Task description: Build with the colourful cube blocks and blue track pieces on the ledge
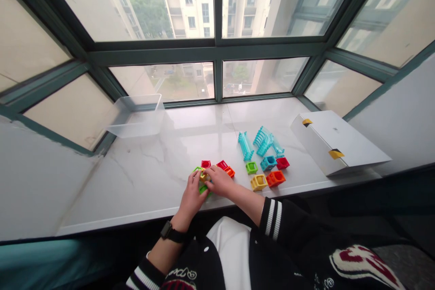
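Close to the front edge of the sill, my left hand [193, 195] curls around a small cluster of plastic toy blocks from the left side. My right hand [220, 181] meets it from the right, its fingers closed on a yellow toy block [203, 174] in that cluster. A green toy block [203, 189] shows between the hands; the fingers hide much of the cluster. Just behind them sits a red toy block [205, 164]. Beyond my right hand lie another red block [222, 164] and an orange-red one [230, 171].
To the right stand a green block [252, 167], a blue block [268, 163], a yellow block [258, 182], an orange block [276, 178] and a red block [282, 163]. Behind them lie clear blue track pieces [245, 146]. A clear plastic bin [136, 129] and white box [343, 140] flank the windowsill.
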Demonstrator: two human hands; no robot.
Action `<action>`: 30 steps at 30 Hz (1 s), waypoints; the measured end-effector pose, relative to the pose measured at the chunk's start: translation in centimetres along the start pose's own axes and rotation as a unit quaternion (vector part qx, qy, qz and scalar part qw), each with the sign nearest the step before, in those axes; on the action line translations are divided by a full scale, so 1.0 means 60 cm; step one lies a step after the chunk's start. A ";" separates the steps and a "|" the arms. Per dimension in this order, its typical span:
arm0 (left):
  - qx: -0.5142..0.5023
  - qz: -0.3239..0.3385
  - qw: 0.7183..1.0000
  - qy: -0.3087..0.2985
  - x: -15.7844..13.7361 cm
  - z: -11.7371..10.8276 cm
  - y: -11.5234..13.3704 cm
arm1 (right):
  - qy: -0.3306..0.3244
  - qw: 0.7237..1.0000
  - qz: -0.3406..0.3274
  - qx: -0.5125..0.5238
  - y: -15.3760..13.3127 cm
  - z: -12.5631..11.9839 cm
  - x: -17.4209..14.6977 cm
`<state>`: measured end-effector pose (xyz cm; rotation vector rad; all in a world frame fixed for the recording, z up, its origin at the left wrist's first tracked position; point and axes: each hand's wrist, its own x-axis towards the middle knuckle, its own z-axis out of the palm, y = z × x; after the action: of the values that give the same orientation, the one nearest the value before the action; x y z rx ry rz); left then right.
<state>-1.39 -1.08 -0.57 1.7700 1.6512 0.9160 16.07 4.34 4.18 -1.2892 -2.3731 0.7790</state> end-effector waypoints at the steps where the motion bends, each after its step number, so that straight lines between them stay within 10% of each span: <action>1: 0.000 -0.005 1.000 -0.003 0.000 -0.001 0.001 | 0.002 1.000 0.002 0.007 0.002 0.000 0.000; 30: 0.025 -0.041 0.996 0.080 -0.006 -0.026 -0.021 | 0.049 0.998 0.022 -0.011 0.000 0.022 -0.020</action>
<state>-3.41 -1.43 -0.61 1.6864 1.8479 1.0086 15.99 2.91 3.10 -1.3621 -2.2899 0.6878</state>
